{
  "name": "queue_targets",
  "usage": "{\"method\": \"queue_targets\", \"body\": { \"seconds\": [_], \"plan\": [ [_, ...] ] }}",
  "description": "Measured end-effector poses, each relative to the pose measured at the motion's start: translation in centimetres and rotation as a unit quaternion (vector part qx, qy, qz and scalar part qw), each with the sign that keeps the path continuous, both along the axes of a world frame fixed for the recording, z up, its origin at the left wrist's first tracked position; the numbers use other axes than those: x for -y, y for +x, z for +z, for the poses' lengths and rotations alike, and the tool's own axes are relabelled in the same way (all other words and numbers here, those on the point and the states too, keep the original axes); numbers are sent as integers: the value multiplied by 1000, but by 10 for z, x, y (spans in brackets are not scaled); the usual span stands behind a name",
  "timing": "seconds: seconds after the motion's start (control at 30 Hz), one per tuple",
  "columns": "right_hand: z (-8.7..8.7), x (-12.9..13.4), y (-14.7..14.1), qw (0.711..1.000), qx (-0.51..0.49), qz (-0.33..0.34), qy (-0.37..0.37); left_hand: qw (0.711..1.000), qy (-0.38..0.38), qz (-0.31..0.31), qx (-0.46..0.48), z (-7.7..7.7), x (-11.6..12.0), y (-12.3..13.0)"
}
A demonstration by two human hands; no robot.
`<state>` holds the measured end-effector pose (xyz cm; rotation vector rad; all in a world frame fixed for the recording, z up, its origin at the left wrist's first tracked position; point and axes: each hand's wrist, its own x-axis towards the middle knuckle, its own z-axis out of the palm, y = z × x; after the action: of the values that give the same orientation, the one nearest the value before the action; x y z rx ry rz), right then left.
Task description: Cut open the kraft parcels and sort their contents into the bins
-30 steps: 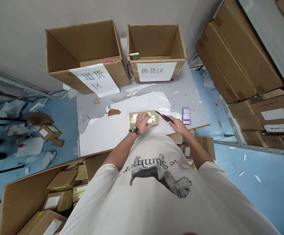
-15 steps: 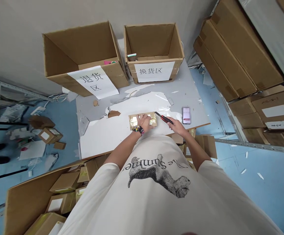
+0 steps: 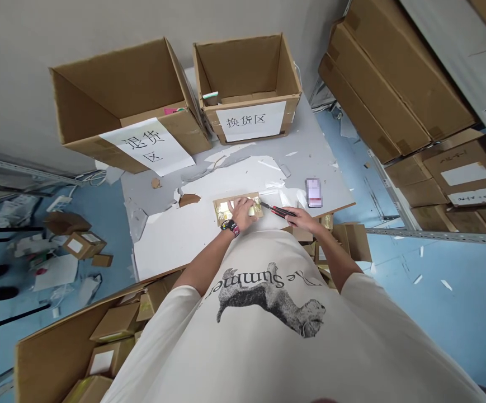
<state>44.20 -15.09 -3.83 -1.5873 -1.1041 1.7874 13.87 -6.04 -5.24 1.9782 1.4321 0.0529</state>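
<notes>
A small flat cardboard box [image 3: 222,211] with shiny clear tape lies on the white sheet covering the table. My left hand [image 3: 243,216] presses down on its top with the fingers spread. My right hand [image 3: 305,220] is closed around a black and red utility knife [image 3: 279,211]. The knife points left, its blade at the right end of the box; whether it cuts into the tape I cannot tell. A phone [image 3: 314,192] with a lit screen lies to the right of the knife.
Two large open cartons with paper signs, a left one [image 3: 70,124] and a right one [image 3: 292,112], stand at the table's back. Torn paper scraps [image 3: 189,200] lie about. Stacked boxes [image 3: 394,84] fill the right shelf. Below the table's front edge is a bin of boxes [image 3: 50,350].
My right hand has brought the knife left and slightly down to the box's right end. The left hand stays on the box. The whole view has shifted a little.
</notes>
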Motion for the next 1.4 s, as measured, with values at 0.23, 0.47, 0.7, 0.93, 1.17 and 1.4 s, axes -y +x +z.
{"method": "queue_targets", "body": {
  "seconds": [0.23,0.47,0.7,0.93,1.17,1.4],
  "plan": [
    [-11,-7,0,999,30,18,-27,999,15,4,31,-11,4,-4],
    [-14,-5,9,982,156,65,89,999,9,24,40,-13,2,-4],
    [-12,5,1,960,238,55,137,991,18,121,59,-20,-2,11],
    [-15,11,-2,959,238,25,150,989,2,139,51,-23,-9,16],
    [-21,16,-7,960,233,13,152,988,-14,136,76,-19,-7,10],
    [-27,20,-11,967,215,-2,134,990,-23,122,61,-19,-6,6]
  ]
}}
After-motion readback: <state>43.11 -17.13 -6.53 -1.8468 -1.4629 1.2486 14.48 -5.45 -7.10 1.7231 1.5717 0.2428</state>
